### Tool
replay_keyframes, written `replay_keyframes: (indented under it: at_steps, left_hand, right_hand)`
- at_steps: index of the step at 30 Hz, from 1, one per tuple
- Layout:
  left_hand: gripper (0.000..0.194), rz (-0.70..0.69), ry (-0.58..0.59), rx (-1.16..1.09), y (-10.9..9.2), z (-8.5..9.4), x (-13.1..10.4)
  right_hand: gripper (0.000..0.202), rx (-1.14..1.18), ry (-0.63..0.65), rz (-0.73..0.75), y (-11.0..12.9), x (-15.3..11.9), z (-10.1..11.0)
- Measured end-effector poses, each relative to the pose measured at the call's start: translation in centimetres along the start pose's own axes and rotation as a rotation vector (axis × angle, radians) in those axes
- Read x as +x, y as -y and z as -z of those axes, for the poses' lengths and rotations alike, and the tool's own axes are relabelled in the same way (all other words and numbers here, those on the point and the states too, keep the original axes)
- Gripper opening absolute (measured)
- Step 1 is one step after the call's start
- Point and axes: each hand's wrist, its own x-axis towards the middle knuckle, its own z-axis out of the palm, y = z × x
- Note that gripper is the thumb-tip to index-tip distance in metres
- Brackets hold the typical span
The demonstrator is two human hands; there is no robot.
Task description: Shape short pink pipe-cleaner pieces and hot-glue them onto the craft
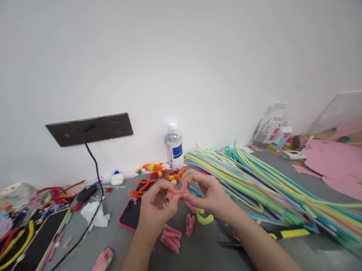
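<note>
A small pink pipe cleaner piece (177, 194) is pinched between my two hands over the grey table. The fingertips of my left hand (159, 206) close on its left end, while my right hand (206, 194) grips the right end with thumb and forefinger. Below them lie folded pink pipe cleaner loops (170, 238), with another pink loop (190, 224) to their right. A curled yellow pipe cleaner (204, 218) rests under my right hand. Further left is a bundled pink pipe cleaner shape (101, 264). My fingers partly cover the held piece.
A long bundle of pastel pipe cleaners (266, 183) spreads across the right side. Behind my hands stands a water bottle (174, 146). Phones (39, 251) and a black cable (96, 171) lie left. A yellow-handled cutter (290, 233) sits near my right forearm; pink sheets (337, 169) lie far right.
</note>
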Motion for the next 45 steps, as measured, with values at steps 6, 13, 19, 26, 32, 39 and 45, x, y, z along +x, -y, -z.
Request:
replay_keyframes:
  at_steps: [6, 13, 19, 26, 32, 39, 45]
  left_hand:
    - [0.010, 0.027, -0.045, -0.004, -0.02, 0.17, 0.03]
    - [0.008, 0.049, -0.039, -0.019, 0.07, 0.24, -0.04]
    - [0.007, 0.038, -0.037, -0.025, 0.04, -0.01, -0.18]
    - [0.008, 0.026, -0.031, -0.025, 0.29, 0.07, -0.23]
    - [0.008, 0.060, -0.041, -0.017, -0.04, -0.13, -0.12]
    - [0.009, 0.079, -0.041, -0.025, -0.31, -0.18, 0.01]
    - [0.011, 0.124, -0.026, -0.059, -0.28, -0.24, -0.07]
  right_hand:
    - [0.019, 0.000, 0.015, -0.032, -0.44, -0.04, 0.07]
    - [0.026, 0.021, 0.061, -0.031, -0.43, -0.05, 0.11]
    - [0.028, 0.037, 0.036, -0.024, -0.30, -0.02, 0.08]
    - [0.027, 0.049, 0.040, -0.029, -0.34, -0.07, 0.05]
    - [0.028, 0.049, 0.049, -0.045, -0.19, -0.08, 0.13]
    - [0.024, 0.060, 0.048, -0.034, -0.26, -0.11, 0.00]
    - [0.019, 0.053, 0.033, -0.004, -0.77, -0.12, 0.08]
